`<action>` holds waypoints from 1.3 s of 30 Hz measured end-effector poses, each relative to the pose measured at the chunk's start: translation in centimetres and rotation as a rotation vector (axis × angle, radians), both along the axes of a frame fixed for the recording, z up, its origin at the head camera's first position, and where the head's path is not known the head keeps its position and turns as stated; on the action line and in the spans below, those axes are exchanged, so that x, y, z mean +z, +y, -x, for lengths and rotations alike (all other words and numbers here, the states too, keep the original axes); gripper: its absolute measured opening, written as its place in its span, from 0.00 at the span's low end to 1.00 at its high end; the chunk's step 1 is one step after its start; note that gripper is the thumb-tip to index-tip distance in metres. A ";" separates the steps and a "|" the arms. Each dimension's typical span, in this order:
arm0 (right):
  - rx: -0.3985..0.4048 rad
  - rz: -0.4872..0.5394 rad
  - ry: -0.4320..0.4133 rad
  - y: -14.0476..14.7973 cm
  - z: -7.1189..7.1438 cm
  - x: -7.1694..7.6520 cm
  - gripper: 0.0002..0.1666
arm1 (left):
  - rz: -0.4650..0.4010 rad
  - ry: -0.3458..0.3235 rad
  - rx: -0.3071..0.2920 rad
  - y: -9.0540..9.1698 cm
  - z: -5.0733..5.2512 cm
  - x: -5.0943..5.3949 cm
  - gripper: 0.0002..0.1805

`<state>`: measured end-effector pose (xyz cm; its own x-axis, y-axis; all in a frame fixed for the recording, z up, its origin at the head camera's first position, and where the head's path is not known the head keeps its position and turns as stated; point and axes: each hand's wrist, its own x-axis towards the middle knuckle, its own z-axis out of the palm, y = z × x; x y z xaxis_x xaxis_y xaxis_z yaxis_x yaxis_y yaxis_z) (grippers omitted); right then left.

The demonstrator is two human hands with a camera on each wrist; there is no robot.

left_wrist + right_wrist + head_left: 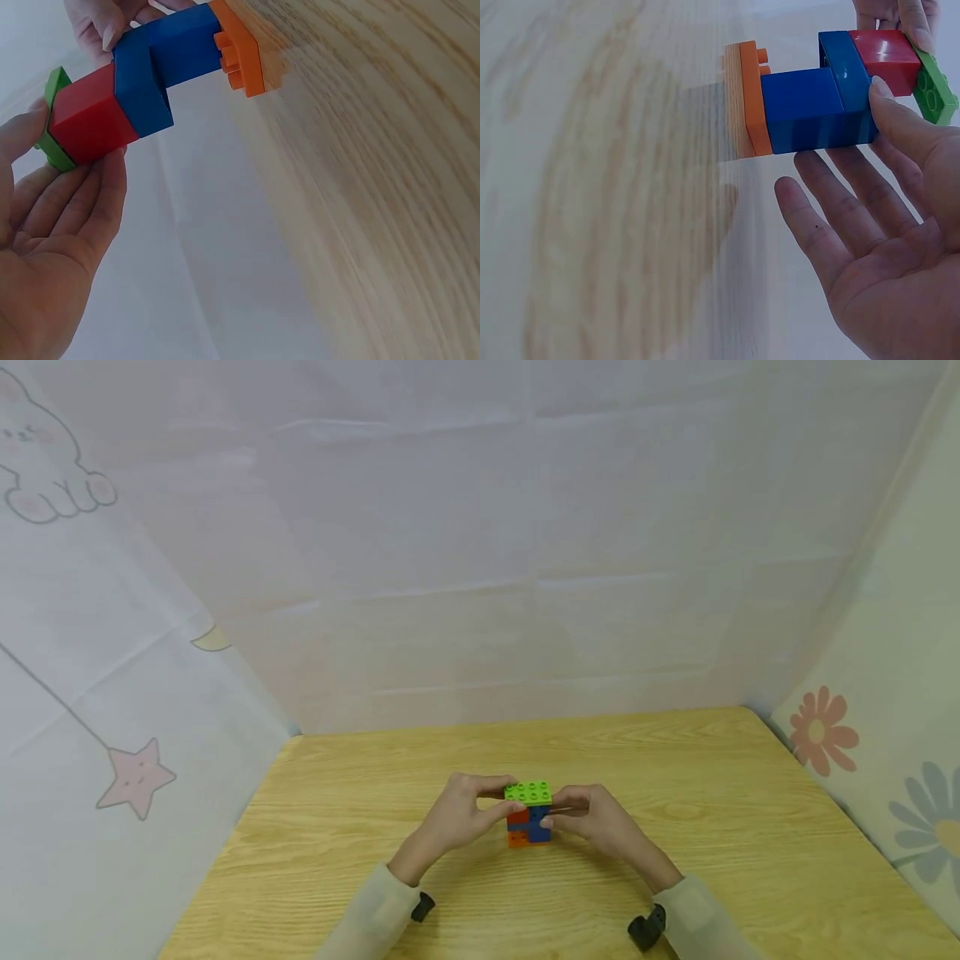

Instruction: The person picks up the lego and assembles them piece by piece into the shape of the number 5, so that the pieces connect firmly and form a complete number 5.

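A small stack of toy building bricks stands on the wooden table. At its base lies a flat orange brick (241, 49) with bare studs showing. One blue brick (802, 109) rises from it, and a thinner blue brick (139, 82) lies across above. A red brick (94, 116) sits on that one, topped by a flat green brick (528, 794). My left hand (463, 814) pinches the green brick from the left, its fingers also touching the red one. From the right, my right hand (602, 821) holds the thinner blue brick between thumb and fingers.
The light wooden table (360, 810) extends around the stack on every side. A pale cloth backdrop (450, 527) rises behind the table and along both sides. Black wrist devices (647, 928) sit by the sleeves.
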<state>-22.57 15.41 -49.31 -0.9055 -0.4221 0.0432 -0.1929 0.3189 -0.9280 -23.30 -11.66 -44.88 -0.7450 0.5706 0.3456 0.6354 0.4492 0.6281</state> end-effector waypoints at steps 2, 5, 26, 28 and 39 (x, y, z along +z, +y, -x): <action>-0.002 0.000 0.003 0.0 0.0 0.0 0.18 | -0.003 -0.003 0.000 0.0 0.0 0.1 0.25; -0.003 -0.005 0.012 0.0 0.1 0.0 0.19 | -0.004 0.002 -0.001 0.0 0.0 0.1 0.25; 0.002 -0.011 0.033 0.2 0.0 0.1 0.18 | 0.045 0.008 0.010 0.3 -0.2 0.4 0.25; 0.001 -0.007 0.028 0.2 0.0 0.1 0.18 | 0.041 0.004 0.010 0.3 -0.1 0.5 0.24; 0.003 0.000 0.004 0.2 0.2 -0.1 0.19 | 0.048 -0.029 0.025 0.4 -0.3 0.6 0.26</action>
<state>-22.77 15.62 -49.41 -0.9042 -0.4244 0.0471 -0.1978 0.3185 -0.9271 -23.01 -11.29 -44.27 -0.7682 0.5675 0.2963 0.6059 0.4948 0.6230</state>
